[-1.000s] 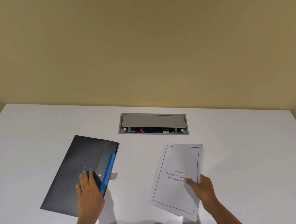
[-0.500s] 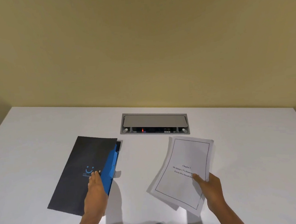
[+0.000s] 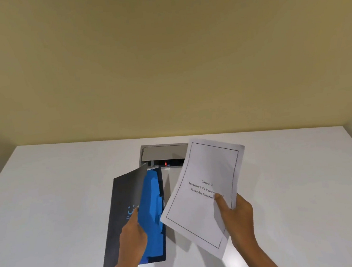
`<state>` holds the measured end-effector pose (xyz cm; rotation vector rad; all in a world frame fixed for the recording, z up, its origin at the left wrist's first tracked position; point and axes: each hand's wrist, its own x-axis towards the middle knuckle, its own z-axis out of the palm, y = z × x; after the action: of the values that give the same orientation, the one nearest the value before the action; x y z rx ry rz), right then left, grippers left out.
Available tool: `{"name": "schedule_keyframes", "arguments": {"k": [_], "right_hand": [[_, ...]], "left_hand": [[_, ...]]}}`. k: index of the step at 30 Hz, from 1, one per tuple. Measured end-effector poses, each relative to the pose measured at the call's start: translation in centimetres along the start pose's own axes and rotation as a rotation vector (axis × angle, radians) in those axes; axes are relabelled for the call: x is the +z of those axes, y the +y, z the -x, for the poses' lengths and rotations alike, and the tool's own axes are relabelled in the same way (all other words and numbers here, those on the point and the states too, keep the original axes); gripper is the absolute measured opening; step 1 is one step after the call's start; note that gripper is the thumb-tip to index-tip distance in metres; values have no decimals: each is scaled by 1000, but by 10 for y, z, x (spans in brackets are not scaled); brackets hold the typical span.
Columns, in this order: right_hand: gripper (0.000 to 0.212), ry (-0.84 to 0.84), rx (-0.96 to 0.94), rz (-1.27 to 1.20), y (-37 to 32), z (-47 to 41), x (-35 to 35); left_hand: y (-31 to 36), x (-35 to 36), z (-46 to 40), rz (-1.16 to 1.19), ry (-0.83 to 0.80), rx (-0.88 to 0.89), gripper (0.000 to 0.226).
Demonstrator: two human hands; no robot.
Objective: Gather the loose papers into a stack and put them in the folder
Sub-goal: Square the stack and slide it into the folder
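One stack of papers (image 3: pixel 201 198) is held above the tabletop (image 3: pixel 47 201), just right of the folder (image 3: pixel 124 206), and its lower left corner overlaps the folder's right edge in the view. The top sheet is white with a thin rectangular border and a few lines of centred print beginning "Chapter 3". The stack's long axis runs from lower left near the person to upper right, and its far end covers the right part of the grey cable box (image 3: pixel 164 154) set into the tabletop beyond the folder. The right hand (image 3: pixel 237 213) grips the stack at its near right edge, thumb pressed on the printed face and the remaining fingers curled behind the sheets.

The folder lies on the tabletop with its long axis running away from the person, leaning slightly rightward at the far end. Its dark cover, marked with a small blue smile logo, is lifted along the right side, exposing a blue inner pocket (image 3: pixel 153 214); whether the pocket holds anything cannot be told. The left hand (image 3: pixel 133 235) pinches the raised cover at its near right edge, fingers closed on it. Beyond the folder, a small red light shows inside the cable box. A plain yellowish wall (image 3: pixel 163 58) rises behind the tabletop.
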<state>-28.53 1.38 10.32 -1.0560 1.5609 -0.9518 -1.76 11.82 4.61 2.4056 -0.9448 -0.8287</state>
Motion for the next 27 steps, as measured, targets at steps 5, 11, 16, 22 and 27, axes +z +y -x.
{"name": "schedule_keyframes", "arguments": {"k": [5, 11, 16, 22, 27], "right_hand": [[9, -109, -121, 87, -14, 13, 19], [5, -239, -199, 322, -10, 17, 31], [17, -301, -207, 470, -4, 9, 43], [16, -339, -159, 536, -8, -4, 60], [22, -369, -110, 542, -6, -11, 80]], "left_hand": [[25, 13, 11, 97, 17, 14, 57], [53, 18, 22, 128, 31, 36, 54], [68, 18, 24, 125, 31, -4, 48], [66, 22, 24, 139, 22, -16, 44], [65, 25, 22, 137, 44, -14, 43]]}}
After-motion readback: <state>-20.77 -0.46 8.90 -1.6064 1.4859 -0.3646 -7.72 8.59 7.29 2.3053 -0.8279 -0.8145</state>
